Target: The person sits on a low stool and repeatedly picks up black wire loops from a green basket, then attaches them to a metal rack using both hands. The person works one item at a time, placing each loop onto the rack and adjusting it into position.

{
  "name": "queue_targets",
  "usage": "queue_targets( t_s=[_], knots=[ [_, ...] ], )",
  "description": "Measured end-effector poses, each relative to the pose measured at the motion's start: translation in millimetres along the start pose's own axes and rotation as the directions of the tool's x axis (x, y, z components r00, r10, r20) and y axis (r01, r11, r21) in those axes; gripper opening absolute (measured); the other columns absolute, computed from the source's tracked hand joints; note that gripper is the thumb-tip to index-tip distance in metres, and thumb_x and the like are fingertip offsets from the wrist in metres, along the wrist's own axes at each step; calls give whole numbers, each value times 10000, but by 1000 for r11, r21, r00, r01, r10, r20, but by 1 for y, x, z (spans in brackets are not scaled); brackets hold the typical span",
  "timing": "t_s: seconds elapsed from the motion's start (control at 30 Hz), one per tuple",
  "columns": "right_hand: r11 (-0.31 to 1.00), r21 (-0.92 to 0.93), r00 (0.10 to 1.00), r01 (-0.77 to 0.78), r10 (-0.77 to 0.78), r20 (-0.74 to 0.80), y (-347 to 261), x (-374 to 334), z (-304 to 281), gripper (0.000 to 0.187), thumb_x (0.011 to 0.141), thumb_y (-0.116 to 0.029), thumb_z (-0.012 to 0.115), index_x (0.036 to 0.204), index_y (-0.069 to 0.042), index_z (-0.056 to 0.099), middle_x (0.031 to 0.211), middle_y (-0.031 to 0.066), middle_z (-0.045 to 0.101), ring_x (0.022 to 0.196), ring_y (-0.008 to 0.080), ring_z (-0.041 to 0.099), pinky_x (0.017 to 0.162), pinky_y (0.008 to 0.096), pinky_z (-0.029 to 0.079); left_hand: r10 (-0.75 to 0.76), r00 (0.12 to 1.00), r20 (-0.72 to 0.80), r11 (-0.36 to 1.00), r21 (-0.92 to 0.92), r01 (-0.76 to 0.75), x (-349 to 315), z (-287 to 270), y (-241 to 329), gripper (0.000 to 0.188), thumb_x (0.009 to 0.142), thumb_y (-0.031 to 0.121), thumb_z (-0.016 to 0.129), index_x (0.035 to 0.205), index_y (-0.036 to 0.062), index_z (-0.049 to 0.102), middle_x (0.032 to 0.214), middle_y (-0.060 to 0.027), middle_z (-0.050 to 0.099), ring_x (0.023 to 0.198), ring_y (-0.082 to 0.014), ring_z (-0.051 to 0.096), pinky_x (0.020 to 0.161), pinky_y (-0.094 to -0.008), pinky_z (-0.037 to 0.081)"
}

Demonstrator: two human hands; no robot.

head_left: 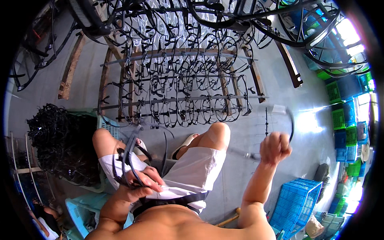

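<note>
My left hand (143, 183), in front of my lap, is closed round several thin black curved strips (129, 154) that look like plastic. Their loops and ends stick up past my fingers and over my left knee. Out to the right, my right hand (276, 149) makes a fist, raised clear of my body. A black curved strip (292, 124), smeared by motion, rises from that fist. In front of my knees stands a low rack (188, 98) of bars, hung with many black looped frames with small clips.
On my left, a tangled heap of black strips (66, 148) fills a pale crate (108, 124). A light blue crate (80, 214) is at lower left and a blue crate (294, 204) at lower right. Stacked green and blue crates (346, 136) line the right side. Large black loops (224, 22) hang overhead.
</note>
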State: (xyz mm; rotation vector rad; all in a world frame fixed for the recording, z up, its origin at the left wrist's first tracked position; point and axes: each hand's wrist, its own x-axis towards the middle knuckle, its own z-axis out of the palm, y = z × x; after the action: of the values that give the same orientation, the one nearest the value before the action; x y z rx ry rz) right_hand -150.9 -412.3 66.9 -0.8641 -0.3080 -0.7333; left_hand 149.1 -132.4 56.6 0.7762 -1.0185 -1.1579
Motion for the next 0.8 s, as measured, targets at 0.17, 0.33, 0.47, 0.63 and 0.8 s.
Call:
queue_targets(
  t_s=[0.17, 0.33, 0.47, 0.63, 0.8],
  knots=[
    [899, -326, 854, -291, 90, -513, 43, 81, 0, 355, 959, -154, 495, 1251, 46, 479, 772, 101, 622, 533, 192, 604, 532, 353, 549, 22, 986, 164, 961, 268, -66, 1, 39, -25, 173, 883, 27, 578, 1031, 90, 514, 758, -68, 625, 740, -218, 649, 943, -487, 450],
    [734, -254, 690, -630, 377, -618, 103, 128, -39, 352, 937, -213, 580, 1192, 28, 557, 782, 68, 614, 631, 141, 613, 580, 275, 534, 91, 996, 13, 910, 404, -89, 41, 57, -37, 202, 870, 17, 568, 1057, 58, 504, 810, -61, 559, 740, -165, 576, 931, -459, 443],
    [624, -227, 581, -748, 451, -678, 119, 124, -65, 326, 931, -251, 599, 1127, 10, 590, 781, 51, 597, 601, 119, 600, 546, 259, 525, 103, 994, -34, 984, 148, -97, 43, 59, -39, 343, 855, -5, 601, 1127, 96, 416, 956, -131, 544, 850, -206, 559, 890, -436, 445],
    [576, -165, 478, -801, 448, -756, 114, 110, -63, 313, 915, -238, 613, 1084, 26, 605, 842, 67, 608, 592, 142, 624, 515, 262, 530, 209, 976, -60, 941, 284, -184, 47, 62, -42, 355, 842, -92, 571, 1100, 84, 402, 991, -177, 562, 830, -251, 584, 780, -388, 484],
    [633, -224, 532, -741, 350, -771, 101, 106, -55, 295, 895, -214, 641, 1043, 36, 595, 800, 30, 558, 575, 136, 604, 529, 269, 548, 313, 944, -108, 668, 731, -138, 63, 39, -67, 433, 851, -106, 548, 1225, 55, 402, 1093, -159, 589, 774, -148, 568, 723, -285, 486]
  ],
)
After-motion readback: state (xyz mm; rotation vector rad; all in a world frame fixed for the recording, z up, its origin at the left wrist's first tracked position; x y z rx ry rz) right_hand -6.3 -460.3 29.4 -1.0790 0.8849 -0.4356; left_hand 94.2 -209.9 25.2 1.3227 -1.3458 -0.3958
